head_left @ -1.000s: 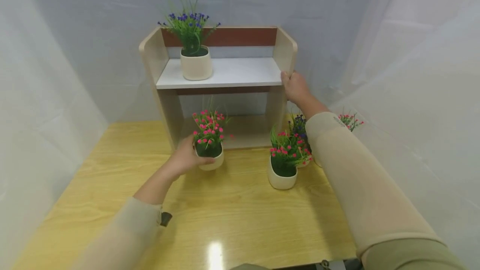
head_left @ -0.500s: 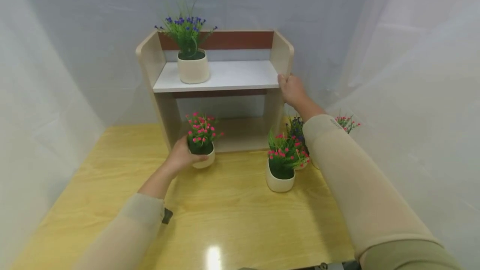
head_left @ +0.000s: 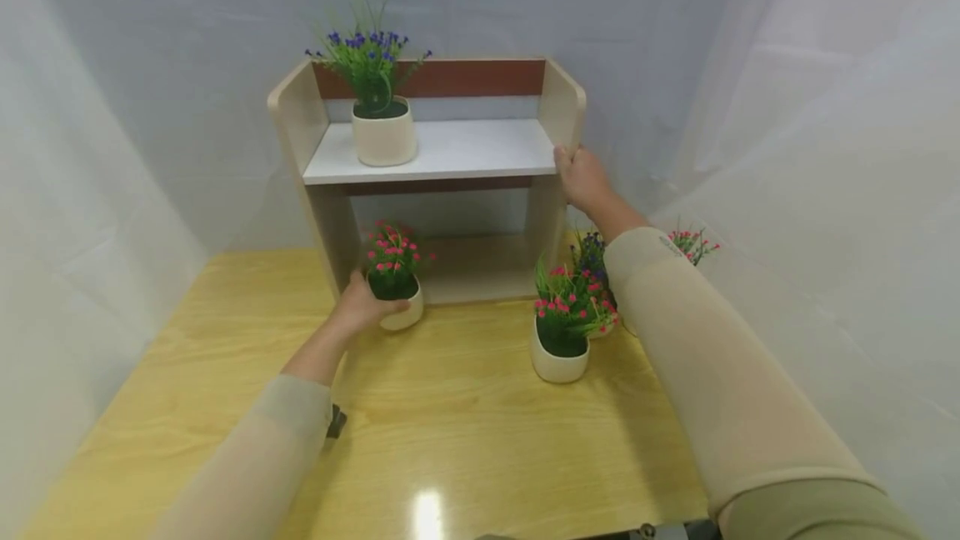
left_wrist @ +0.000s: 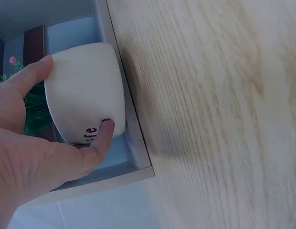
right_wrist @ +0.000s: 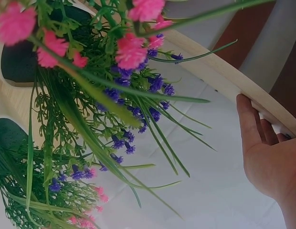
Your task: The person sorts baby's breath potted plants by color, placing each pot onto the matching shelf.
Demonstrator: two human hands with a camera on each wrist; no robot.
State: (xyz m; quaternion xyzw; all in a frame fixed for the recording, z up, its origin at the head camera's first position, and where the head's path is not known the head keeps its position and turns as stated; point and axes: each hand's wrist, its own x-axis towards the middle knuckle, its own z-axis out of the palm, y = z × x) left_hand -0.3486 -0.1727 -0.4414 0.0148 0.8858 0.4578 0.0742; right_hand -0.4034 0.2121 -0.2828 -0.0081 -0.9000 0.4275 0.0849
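Observation:
At the lower left opening of the small two-tier shelf [head_left: 480, 148], my left hand [head_left: 358, 305] grips a potted plant with pink flowers [head_left: 406, 312]. Its cream pot [left_wrist: 86, 86] has dark lettering, partly behind a finger, and overlaps the shelf's front edge in the left wrist view. Thumb and fingers lie on opposite sides of the pot. My right hand [head_left: 587, 182] holds the front edge of the right side panel [right_wrist: 205, 55], level with the upper board. Up on that board, toward the left, stands a potted plant with purple flowers [head_left: 384, 136].
Right of the shelf's front, a pink-flowered pot [head_left: 560, 361] stands on the wooden table [head_left: 465, 432]. Behind it are a purple-flowered plant [head_left: 590, 255] and another pink-flowered one [head_left: 692, 245], partly hidden by my right sleeve [head_left: 697, 340]. White sheeting hangs around the table.
My left hand has carried the pink-flowered pot leftward, toward the shelf's left panel. The right hand keeps its hold on the side panel; the whole view has shifted slightly.

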